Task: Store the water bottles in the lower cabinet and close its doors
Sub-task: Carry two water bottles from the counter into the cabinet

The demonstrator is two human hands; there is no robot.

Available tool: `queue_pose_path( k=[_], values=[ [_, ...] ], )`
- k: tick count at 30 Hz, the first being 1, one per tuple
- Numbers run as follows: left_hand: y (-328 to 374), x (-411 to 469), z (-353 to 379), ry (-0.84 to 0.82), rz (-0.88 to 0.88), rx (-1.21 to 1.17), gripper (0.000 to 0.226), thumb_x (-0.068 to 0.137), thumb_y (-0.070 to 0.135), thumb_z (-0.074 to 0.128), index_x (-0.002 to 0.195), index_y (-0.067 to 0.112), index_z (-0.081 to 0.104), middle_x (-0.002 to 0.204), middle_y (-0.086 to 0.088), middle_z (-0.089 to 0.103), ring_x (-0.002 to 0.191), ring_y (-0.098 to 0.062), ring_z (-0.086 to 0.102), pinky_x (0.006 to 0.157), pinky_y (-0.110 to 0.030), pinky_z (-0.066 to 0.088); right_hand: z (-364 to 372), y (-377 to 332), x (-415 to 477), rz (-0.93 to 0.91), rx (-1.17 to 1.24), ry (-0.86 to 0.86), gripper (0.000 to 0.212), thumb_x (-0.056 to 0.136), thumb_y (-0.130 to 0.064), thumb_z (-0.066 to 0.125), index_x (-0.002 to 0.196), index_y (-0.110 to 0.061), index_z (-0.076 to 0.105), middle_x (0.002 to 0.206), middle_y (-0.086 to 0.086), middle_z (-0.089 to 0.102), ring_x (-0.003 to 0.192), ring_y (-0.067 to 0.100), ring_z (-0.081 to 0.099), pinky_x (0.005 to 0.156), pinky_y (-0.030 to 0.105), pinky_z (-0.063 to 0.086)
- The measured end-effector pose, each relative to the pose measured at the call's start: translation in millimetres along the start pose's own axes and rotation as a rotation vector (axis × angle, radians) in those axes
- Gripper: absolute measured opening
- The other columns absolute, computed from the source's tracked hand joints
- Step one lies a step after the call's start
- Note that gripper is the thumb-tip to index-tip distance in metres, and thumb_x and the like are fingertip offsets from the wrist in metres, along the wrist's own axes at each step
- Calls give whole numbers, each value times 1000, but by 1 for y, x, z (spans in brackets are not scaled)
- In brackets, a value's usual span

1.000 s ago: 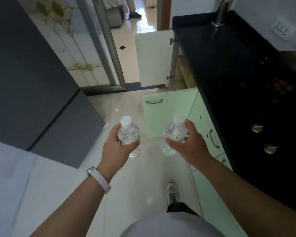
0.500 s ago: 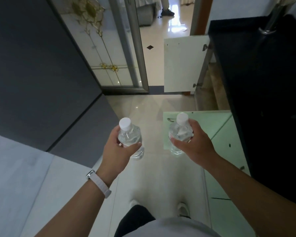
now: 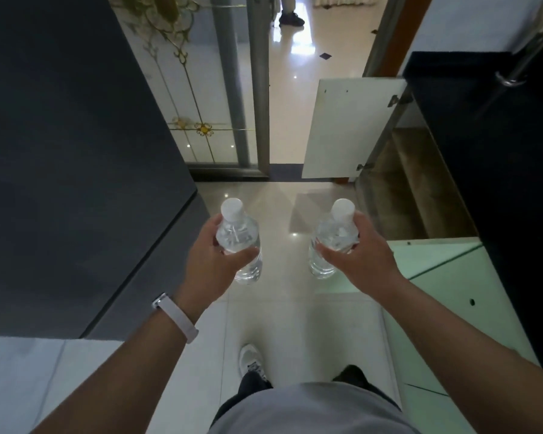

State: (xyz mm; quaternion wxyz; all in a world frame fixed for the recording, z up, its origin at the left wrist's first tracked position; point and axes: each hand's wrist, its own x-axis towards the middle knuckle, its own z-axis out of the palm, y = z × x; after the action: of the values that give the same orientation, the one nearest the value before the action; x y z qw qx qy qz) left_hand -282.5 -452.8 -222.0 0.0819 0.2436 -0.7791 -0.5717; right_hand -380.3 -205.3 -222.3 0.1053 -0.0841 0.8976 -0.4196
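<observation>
My left hand [image 3: 212, 261] grips a clear water bottle [image 3: 240, 239] with a white cap, held upright over the floor. My right hand [image 3: 362, 256] grips a second clear water bottle [image 3: 331, 238], also upright. To the right, under the black countertop [image 3: 483, 151], the lower cabinet [image 3: 402, 189] stands open and its brownish inside shows. Its far door [image 3: 345, 126] is swung out, white side toward me. Its near pale green door [image 3: 433, 255] is also swung out, just right of my right hand.
A tall dark grey appliance [image 3: 76, 151] fills the left side. A glass sliding door [image 3: 201, 89] with gold ornament and an open doorway lie ahead, with another person's shoe [image 3: 290, 18] beyond. My own feet stand on glossy tiles [image 3: 295, 324]. A metal faucet [image 3: 521, 67] rises at the counter's far end.
I have walked forward along the counter. The open cabinet and its doors are nearer and larger in view. Both bottles stay gripped in the same pose.
</observation>
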Motion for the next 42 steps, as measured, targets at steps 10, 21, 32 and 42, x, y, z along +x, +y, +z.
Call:
queue_pose_path(
  k=[10,21,32,42],
  values=[
    [1,100,-21,-49,-11,-68,70,72,8,87,134,16,56,118,0,68,105,-14,67,88,-32,56,27,-42,67,75,96,45,75,56,-71,74,119,-52,39,107,-24,56,99,10,61,89,42,56],
    [40,224,39,-137,-28,-47,68,74,4,85,134,17,56,115,4,70,99,-7,69,84,-25,57,31,-18,196,89,214,50,69,65,-58,80,122,-42,45,106,-21,58,94,10,62,83,42,58],
    [111,338,146,-303,29,44,68,74,15,89,133,28,56,117,10,70,107,-8,67,95,-37,54,-41,29,312,135,212,163,72,65,-59,79,123,-44,39,118,-10,54,103,15,58,86,46,56],
    [157,400,252,-596,106,127,75,67,18,91,134,16,56,116,-2,73,106,-20,71,97,-49,55,-87,68,321,318,339,413,73,62,-51,83,123,-34,47,113,-8,61,101,11,62,88,45,54]
  ],
)
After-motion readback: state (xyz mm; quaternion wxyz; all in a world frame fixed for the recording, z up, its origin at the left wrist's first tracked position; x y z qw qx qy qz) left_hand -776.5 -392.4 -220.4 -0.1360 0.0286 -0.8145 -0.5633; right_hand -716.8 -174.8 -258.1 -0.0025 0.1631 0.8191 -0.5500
